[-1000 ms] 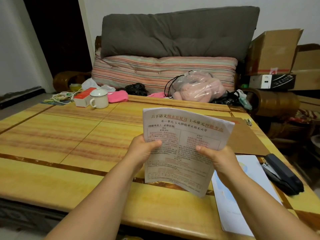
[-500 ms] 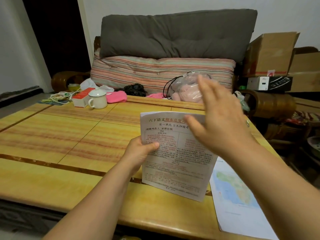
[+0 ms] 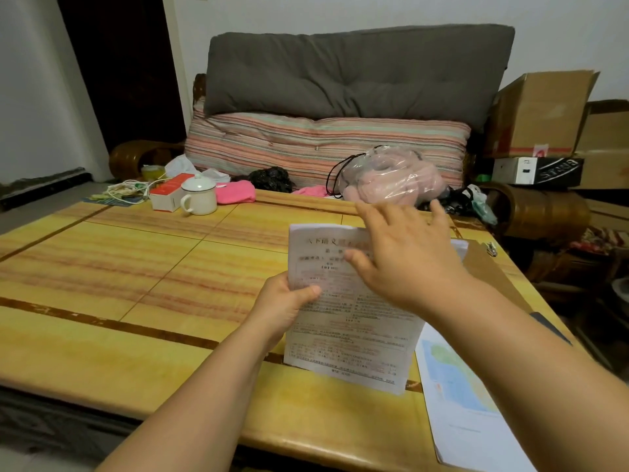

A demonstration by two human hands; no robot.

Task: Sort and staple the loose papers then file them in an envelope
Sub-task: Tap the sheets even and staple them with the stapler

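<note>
left hand [image 3: 286, 303] pinches the printed papers [image 3: 350, 321] upright above the desk [image 3: 136, 274], so edges line up | right hand [image 3: 405, 257] spread flat, probably to tap them | envelope [image 3: 490, 267] waits behind

Probably a home living room: cushioned sofa [image 3: 326, 131], low table [image 3: 102, 267], enamel mug [image 3: 199, 197].

Single head view, close, facing forward-down over table [image 3: 102, 335] toward sofa [image 3: 340, 80].
</note>
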